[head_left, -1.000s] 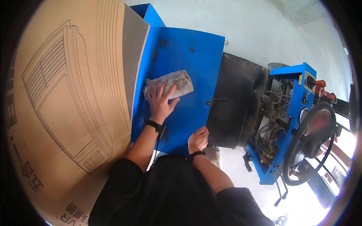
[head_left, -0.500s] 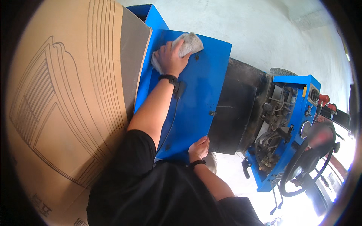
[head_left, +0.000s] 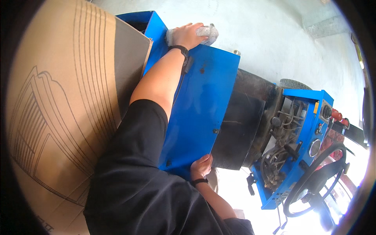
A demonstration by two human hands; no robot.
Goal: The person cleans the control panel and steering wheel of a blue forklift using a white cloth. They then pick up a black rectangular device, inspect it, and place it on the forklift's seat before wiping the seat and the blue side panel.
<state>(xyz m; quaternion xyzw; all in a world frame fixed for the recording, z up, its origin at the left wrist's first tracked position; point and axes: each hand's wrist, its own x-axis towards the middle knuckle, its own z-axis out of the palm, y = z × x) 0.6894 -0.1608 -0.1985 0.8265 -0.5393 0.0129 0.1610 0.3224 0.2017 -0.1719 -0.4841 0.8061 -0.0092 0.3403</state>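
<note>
My left hand [head_left: 188, 36] is closed over a grey-white cloth [head_left: 210, 33], pressing it against the far edge of a smooth blue metal panel [head_left: 199, 102]. The cloth bunches out on both sides of the fingers. A few dark spots mark the panel, and a black handle-like fitting [head_left: 188, 64] lies beside my left wrist. At the near right corner my right hand [head_left: 201, 166] grips the panel's edge, its fingers partly hidden. Both wrists wear dark bands.
A large brown cardboard box [head_left: 58, 98] with line drawings stands close on my left. To the right are a black section [head_left: 239, 121], an open blue frame [head_left: 317, 102] with hoses and gauges, and a black steering wheel [head_left: 325, 172]. Behind rises a pale wall [head_left: 258, 35].
My left hand has carried the cloth from the panel's surface out to its far edge. My right hand stays at the near corner. The view has shifted a little.
</note>
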